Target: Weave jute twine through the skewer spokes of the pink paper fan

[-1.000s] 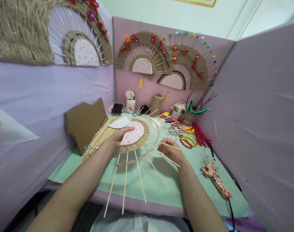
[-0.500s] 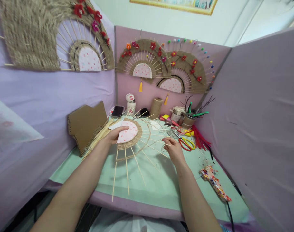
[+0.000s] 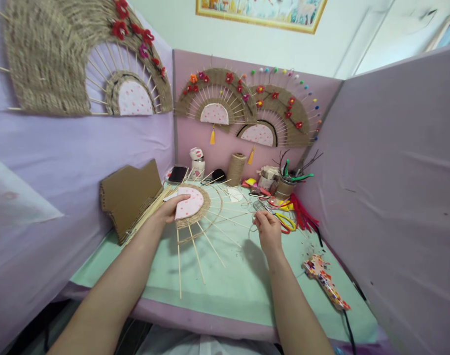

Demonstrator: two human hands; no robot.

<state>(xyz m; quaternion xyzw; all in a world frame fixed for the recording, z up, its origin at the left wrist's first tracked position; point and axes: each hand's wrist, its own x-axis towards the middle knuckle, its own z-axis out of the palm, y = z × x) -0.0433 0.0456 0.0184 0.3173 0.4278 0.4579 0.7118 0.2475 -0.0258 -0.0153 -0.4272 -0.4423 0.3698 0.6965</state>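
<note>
My left hand (image 3: 171, 207) is closed on the left edge of a half-made woven fan, its thumb lying on the pink dotted semicircle (image 3: 190, 203). Around that centre runs a band of woven jute (image 3: 202, 209), and thin bamboo sticks (image 3: 196, 251) spread outward from it. Farther out, a single strand of jute twine (image 3: 218, 217) curves across the sticks. My right hand (image 3: 268, 229) is pinched just beyond the stick tips on the right. A thin loop of twine (image 3: 252, 227) hangs at its fingertips; what lies inside the pinch is mostly hidden.
Scissors (image 3: 288, 222) lie behind my right hand, near red pipe cleaners (image 3: 304, 212). A patterned glue gun (image 3: 326, 282) rests at the right. At the back stand a twine spool (image 3: 236, 169) and a tool can (image 3: 285, 188). Cardboard (image 3: 130, 197) leans left; finished fans (image 3: 215, 93) hang behind.
The fan has turned slightly and shifted left in my left hand. My right hand has drawn apart from the stick ends, still pinched. The head view has tilted a little.
</note>
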